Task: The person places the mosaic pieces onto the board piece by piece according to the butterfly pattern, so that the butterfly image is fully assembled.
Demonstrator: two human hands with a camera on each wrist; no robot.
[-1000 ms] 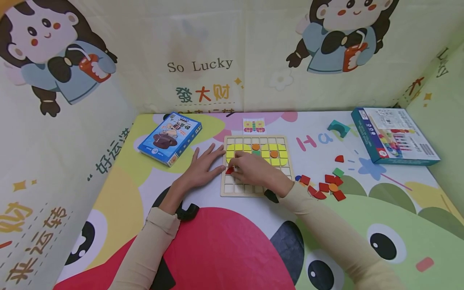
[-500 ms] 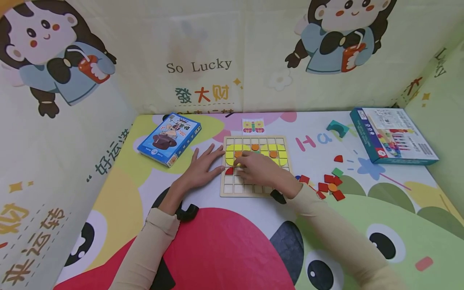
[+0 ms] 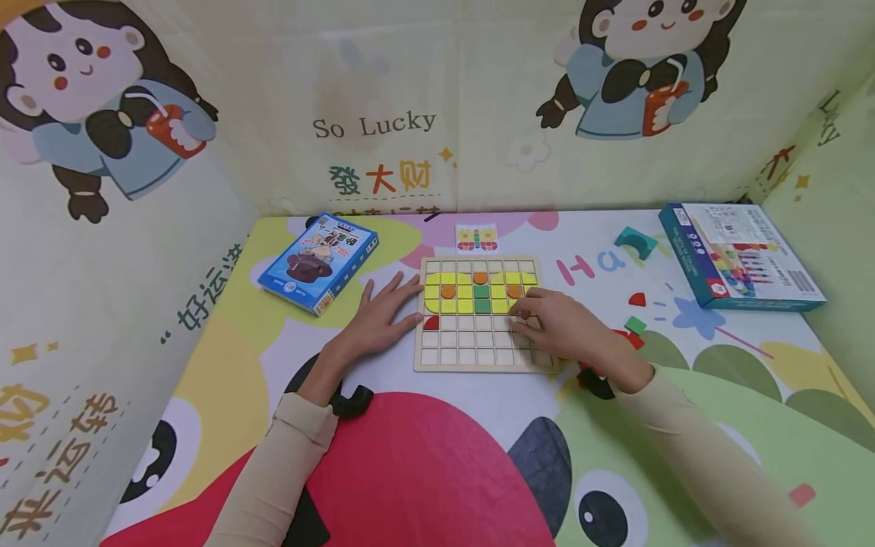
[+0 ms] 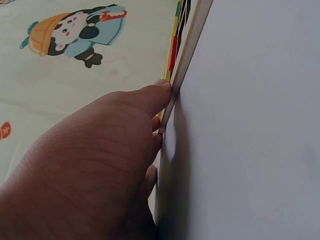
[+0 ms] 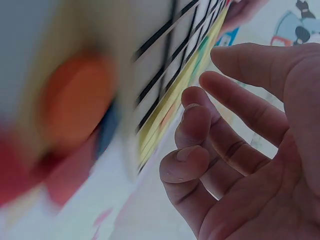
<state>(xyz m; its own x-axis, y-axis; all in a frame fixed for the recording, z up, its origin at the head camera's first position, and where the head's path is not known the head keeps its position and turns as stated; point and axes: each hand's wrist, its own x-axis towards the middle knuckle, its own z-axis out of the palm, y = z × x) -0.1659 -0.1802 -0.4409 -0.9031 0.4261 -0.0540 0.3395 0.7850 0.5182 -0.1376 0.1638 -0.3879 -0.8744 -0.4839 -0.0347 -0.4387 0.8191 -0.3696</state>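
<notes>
A wooden grid board (image 3: 465, 355) lies on the table, with yellow tiles (image 3: 465, 305), orange discs (image 3: 481, 278) and green squares (image 3: 481, 305) filling its upper rows. One red quarter-round piece (image 3: 431, 323) sits in the leftmost cell below them. Against the board's left edge rests my left hand (image 3: 383, 315), fingers spread; in the left wrist view its thumb touches the board's side (image 4: 192, 45). My right hand (image 3: 563, 323) hovers over the board's right side. Its fingers (image 5: 192, 122) are loosely bent with nothing between them in the right wrist view.
A small butterfly picture card (image 3: 476, 237) lies behind the board. To the right are loose red (image 3: 637, 299) and green pieces (image 3: 635, 325), some hidden by my right wrist. A blue box (image 3: 317, 262) stands back left, a teal arch (image 3: 636, 243) and flat box (image 3: 745, 258) back right.
My right hand has moved right, from the board's left-middle to its right side, uncovering the green squares and left orange disc. The left hand stays at the left edge.
</notes>
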